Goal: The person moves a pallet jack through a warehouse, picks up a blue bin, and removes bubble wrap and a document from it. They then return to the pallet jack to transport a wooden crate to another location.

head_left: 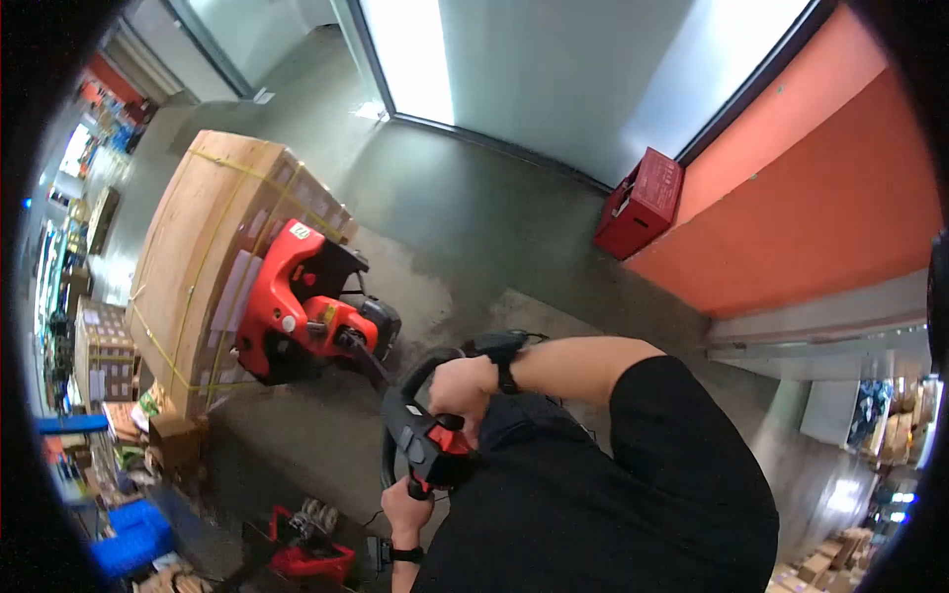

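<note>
Both my hands are on the black and red control handle (420, 440) of a red electric pallet truck (326, 316). My right hand (462, 390) is wrapped round the upper grip. Its thumb is partly hidden by the controls. My left hand (407, 506) closes round the grip on the other side. A dark pole links the handle to the truck body. Beyond the truck stands a large tan cardboard-covered load (213, 227), bound with yellow straps, close against the truck's red body. The forks under the load are hidden.
A red crate (641, 205) stands by the orange wall (820, 198). Glass doors (554, 79) line the far side. To the left are a smaller strapped carton stack (104, 351), blue bins (131, 532) and loose boxes. Red machinery (311, 558) sits low, near my left hand.
</note>
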### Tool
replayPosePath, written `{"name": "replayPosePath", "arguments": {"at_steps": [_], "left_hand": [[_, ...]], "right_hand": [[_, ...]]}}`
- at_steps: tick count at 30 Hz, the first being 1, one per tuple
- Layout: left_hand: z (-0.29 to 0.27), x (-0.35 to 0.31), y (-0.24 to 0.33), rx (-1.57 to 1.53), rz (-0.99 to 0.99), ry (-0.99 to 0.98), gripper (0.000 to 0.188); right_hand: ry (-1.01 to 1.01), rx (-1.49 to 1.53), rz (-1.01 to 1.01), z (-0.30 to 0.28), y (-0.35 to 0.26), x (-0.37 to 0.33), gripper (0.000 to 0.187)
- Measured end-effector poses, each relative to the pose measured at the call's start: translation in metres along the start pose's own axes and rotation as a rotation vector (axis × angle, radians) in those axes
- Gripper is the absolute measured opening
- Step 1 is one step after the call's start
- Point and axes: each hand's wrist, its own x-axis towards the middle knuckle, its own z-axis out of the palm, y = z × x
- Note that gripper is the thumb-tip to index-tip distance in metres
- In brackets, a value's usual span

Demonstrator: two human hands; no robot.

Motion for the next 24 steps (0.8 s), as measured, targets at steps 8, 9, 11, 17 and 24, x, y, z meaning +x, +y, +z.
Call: {"name": "replayPosePath", "arguments": {"at_steps": [8, 9, 11, 17, 24], "left_hand": [[-0.041, -0.219, 0.172, 0.072, -0.045, 0.018, 0.018], [-0.045, -0.243, 0.190, 0.062, -0.123, 0.081, 0.018], [-0.030, -0.302, 0.214, 0.082, -0.115, 0.019, 0.016], [-0.085, -0.247, 0.303, 0.154, -0.164, 0.207, 0.015], [0.018, -0.470, 0.296, 0.088, -0.157, 0.099, 0.016]], "right_hand": [[-0.103, 0.000, 0.017, -0.014, -0.205, -0.153, 0.073], [-0.132, -0.023, 0.031, -0.016, -0.230, -0.169, 0.073], [-0.164, -0.047, -0.015, 0.023, -0.266, -0.200, 0.072], [-0.094, -0.243, 0.046, -0.084, -0.236, -0.219, 0.065], [-0.100, -0.126, 0.025, 0.088, -0.391, -0.311, 0.065]]}}
